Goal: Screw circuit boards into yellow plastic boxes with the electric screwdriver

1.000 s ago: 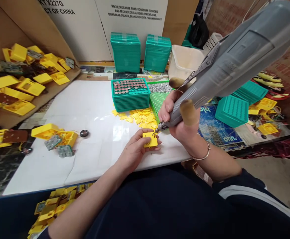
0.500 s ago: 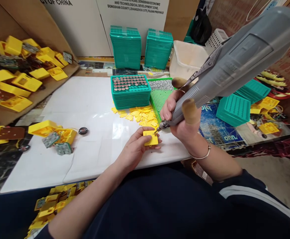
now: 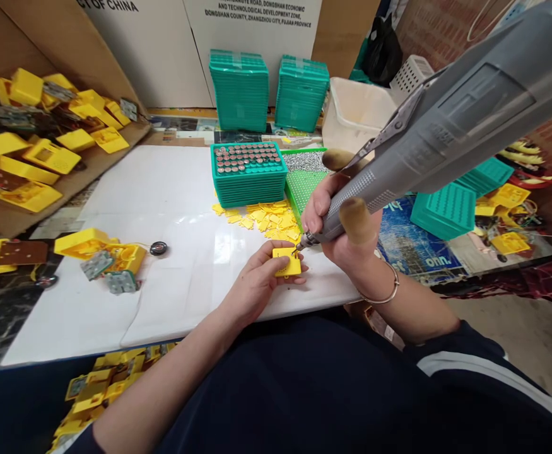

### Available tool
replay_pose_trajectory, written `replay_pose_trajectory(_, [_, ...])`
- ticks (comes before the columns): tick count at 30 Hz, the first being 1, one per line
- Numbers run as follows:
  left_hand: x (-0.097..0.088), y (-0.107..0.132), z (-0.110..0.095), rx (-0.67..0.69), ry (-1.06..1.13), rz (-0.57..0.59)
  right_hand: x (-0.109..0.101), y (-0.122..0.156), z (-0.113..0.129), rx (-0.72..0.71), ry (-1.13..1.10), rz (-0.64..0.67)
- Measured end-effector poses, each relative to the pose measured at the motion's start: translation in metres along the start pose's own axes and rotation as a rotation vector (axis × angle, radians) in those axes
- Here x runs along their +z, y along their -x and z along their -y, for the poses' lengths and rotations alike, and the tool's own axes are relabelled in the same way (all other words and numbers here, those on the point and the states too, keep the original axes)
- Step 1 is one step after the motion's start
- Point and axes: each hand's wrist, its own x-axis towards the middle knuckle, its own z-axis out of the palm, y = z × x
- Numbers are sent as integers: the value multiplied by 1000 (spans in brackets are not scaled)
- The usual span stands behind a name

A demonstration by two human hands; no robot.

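Observation:
My left hand (image 3: 255, 277) grips a small yellow plastic case (image 3: 287, 263) at the front of the white table, its thumb across the face. In my right hand (image 3: 351, 236) is a grey electric screwdriver (image 3: 399, 148), tilted so that its body rises to the upper right. Its bit meets the case near the upper right corner; the screw there is too small to make out. Brownish finger covers are on the fingers of that hand. Just beyond the case lies a heap of thin yellow plastic pieces (image 3: 270, 217).
Behind the heap stands a stack of teal trays (image 3: 250, 183) with round button cells on top. A green tray (image 3: 306, 183) holds small metal screws. An opened yellow case with wires (image 3: 129, 257) lies at left, near a cardboard box (image 3: 129, 135) of yellow cases. More teal trays (image 3: 443, 208) sit at right.
The screwdriver's body and my right hand have shifted slightly left and down. The bit stays at the case, and my left hand holds the same place.

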Motion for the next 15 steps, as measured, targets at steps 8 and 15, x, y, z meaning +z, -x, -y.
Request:
replay_pose_trajectory(8, [-1, 0, 0, 6, -2, 6, -1, 2, 2, 87, 12, -13])
replay_pose_trajectory(15, [0, -1, 3, 25, -33, 6, -2, 3, -4, 80, 43, 42])
